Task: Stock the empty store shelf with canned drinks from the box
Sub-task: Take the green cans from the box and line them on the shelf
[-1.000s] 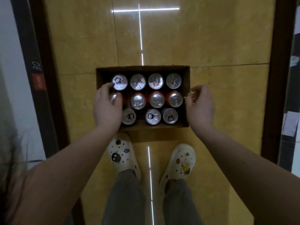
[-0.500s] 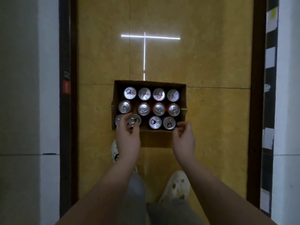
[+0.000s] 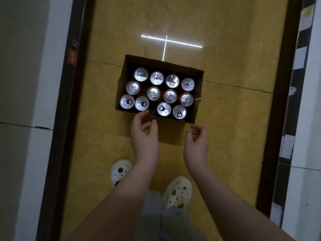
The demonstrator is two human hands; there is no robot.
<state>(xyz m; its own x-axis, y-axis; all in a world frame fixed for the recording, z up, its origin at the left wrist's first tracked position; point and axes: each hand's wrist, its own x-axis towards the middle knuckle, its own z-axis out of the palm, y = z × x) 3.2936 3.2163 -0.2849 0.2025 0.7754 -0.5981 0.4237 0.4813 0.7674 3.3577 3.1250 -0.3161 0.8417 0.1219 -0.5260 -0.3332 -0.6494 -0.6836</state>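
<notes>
Looking straight down now, the box [image 3: 163,66] is sitting open on the yellow floor [image 3: 225,110], in the aisle between two dark-edged units, slightly skewed to the tile lines. Twelve cans [image 3: 153,93] are standing upright inside it, in three rows of four: the far row is showing printed lids, the middle row plain silver tabs over red bodies, the near row black tabs, with a gap splitting that near row into two pairs. The left hand [image 3: 145,136] is hovering at the near wall of the box, fingers loosely curled, thumb apart from them, holding nothing; its fingertips are reaching up to the rim just below the second black-tabbed can, and whether they are touching cardboard is impossible to tell. The right hand [image 3: 198,141] is hanging just beside the box's near right corner, fingers curled inward and relaxed, also empty. White clogs [image 3: 177,190] are planted below the arms. A cross of light [image 3: 166,42] is gleaming on the tiles beyond the box, and a red tag [image 3: 72,56] is showing on the left strip.
</notes>
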